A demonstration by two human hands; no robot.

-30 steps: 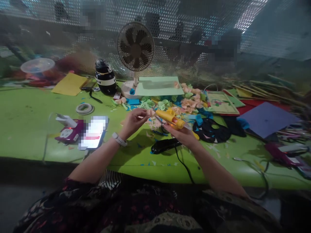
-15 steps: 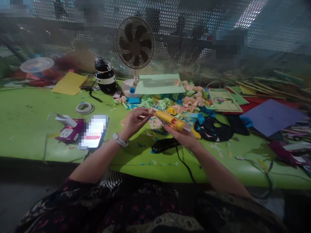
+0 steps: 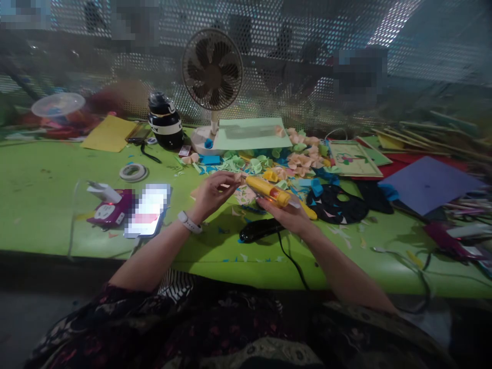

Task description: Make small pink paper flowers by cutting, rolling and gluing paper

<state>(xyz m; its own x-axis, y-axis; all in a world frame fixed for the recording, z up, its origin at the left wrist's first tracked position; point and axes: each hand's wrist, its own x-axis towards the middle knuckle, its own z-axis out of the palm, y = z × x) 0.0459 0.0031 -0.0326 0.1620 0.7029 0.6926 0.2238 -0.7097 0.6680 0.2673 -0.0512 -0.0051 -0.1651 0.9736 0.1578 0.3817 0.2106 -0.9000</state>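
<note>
My right hand (image 3: 290, 215) is wrapped round a yellow glue gun (image 3: 269, 191), whose nozzle points left and whose small red light glows. My left hand (image 3: 219, 188), with a white band at its wrist, is closed in a pinch on a small peach paper piece (image 3: 240, 178) right at the nozzle. Whether nozzle and paper touch, I cannot tell. Beneath my right hand lies a black handled device (image 3: 259, 230) with a cord. Peach, green, yellow and blue folded paper pieces (image 3: 303, 163) are heaped behind my hands.
Left stand a lit phone (image 3: 148, 212), a purple power adapter (image 3: 111, 210) and a tape roll (image 3: 132, 172). A fan (image 3: 212, 69) and a black bottle (image 3: 166, 123) rise behind. Right lie a black cut-out (image 3: 338, 205), purple paper (image 3: 428, 185) and cables (image 3: 418, 271).
Both hands hold nearly the same pose, with the glue gun at the peach paper piece. The whole view has shifted very slightly.
</note>
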